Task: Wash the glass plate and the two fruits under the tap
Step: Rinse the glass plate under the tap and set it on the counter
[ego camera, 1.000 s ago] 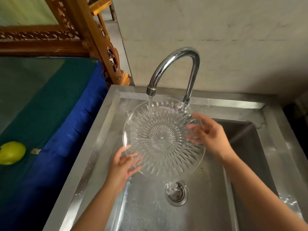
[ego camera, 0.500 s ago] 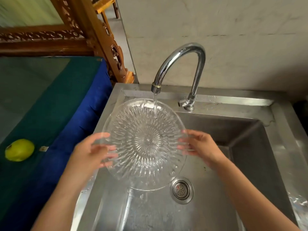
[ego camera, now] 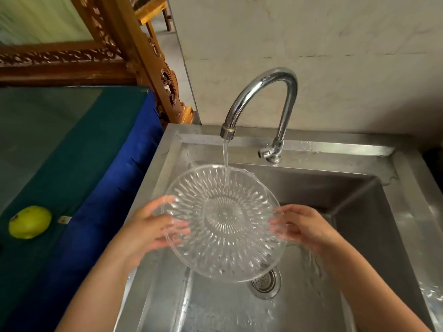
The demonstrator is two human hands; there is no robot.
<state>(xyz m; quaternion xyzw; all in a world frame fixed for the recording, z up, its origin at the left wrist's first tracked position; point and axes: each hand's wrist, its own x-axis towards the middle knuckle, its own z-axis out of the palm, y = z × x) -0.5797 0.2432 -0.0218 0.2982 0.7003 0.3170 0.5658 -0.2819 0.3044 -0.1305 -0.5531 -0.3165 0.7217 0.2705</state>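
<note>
A clear ribbed glass plate (ego camera: 225,221) is held tilted over the steel sink (ego camera: 359,192). My left hand (ego camera: 153,226) grips its left rim and my right hand (ego camera: 299,226) grips its right rim. Water runs from the chrome tap (ego camera: 263,92) onto the plate's far edge. One yellow-green fruit (ego camera: 30,222) lies on the green and blue cloth at the left, well away from both hands. A second fruit is not in view.
The sink drain (ego camera: 266,282) sits just below the plate. The cloth-covered surface (ego camera: 72,152) adjoins the sink's left rim. A carved wooden frame (ego camera: 153,68) stands behind it, and a pale wall backs the tap.
The plate has shifted left and down from under the spout's base, then back a little toward the middle. My left hand has moved from the plate's lower edge up to its left rim.
</note>
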